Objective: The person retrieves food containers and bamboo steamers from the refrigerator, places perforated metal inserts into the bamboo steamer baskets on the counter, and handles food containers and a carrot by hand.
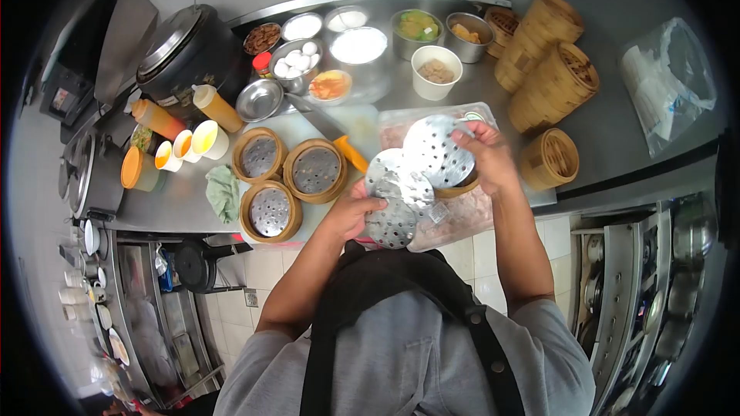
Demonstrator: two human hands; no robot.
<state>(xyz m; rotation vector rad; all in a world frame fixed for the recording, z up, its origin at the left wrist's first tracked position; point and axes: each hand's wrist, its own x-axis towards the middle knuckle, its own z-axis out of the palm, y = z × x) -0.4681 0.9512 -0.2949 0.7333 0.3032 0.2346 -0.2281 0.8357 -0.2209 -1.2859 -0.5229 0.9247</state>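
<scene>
My left hand [348,212] is closed on a few round perforated metal discs [390,219], fanned out and overlapping. Another perforated metal disc [433,146] is pinched at its edge by my right hand [487,156], held up and overlapping the others in view. Beneath them, a bamboo steamer basket [461,188] shows only in part, on a clear plastic lid or tray [476,219]. Left of my hands, three small bamboo steamer baskets [270,210] sit on a cutting board, each with a perforated disc inside.
A knife with a yellow handle [352,154] lies beyond the baskets. Behind are bowls of eggs [295,60] and other food, and a paper tub [436,73]. Stacked bamboo steamers [556,85] stand right; sauce bottles [216,108], cups and a green cloth [223,194] are left.
</scene>
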